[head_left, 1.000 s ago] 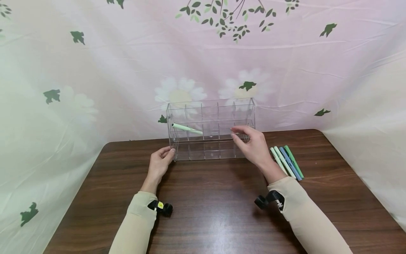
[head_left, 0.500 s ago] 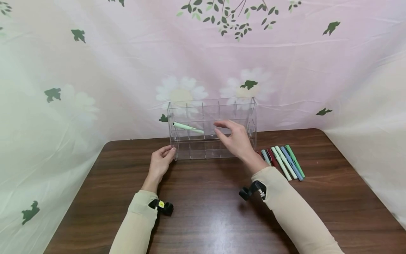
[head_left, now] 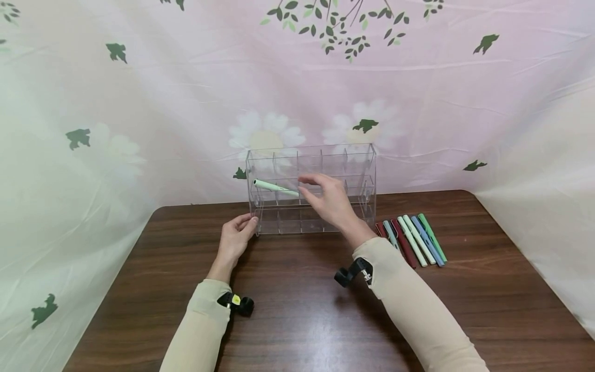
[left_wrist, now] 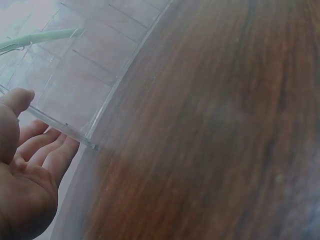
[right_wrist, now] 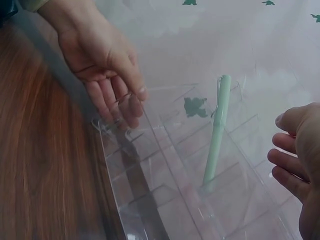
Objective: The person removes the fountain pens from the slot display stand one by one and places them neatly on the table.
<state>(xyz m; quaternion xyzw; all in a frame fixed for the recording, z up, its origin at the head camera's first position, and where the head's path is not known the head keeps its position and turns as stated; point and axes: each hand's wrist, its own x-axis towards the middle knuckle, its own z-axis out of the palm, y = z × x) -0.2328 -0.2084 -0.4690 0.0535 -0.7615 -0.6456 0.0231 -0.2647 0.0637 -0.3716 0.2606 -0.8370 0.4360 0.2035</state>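
A clear acrylic organizer [head_left: 288, 226] with tiered rows of compartments stands at the back of the table. My left hand [head_left: 234, 237] grips its lower left side edge; in the left wrist view the thumb and fingers [left_wrist: 62, 156] lie on either side of the panel. A pale green pen [head_left: 274, 187] leans tilted in the organizer's middle tier, toward the left. In front of that tier, close to the pen's lower right end, my right hand [head_left: 329, 201] hovers with thumb and fingers apart. The right wrist view shows a gap between this hand and the pen [right_wrist: 218, 125].
Several pens [head_left: 409, 240] in dark red, grey-blue, pale green, blue and green lie side by side on the brown table [head_left: 288, 315], right of the organizer. A patterned cloth [head_left: 186, 103] hangs behind and around the table.
My right hand has moved left across the organizer's front toward the pale green pen. More of the loose pens now show. My left hand has stayed on the organizer's side.
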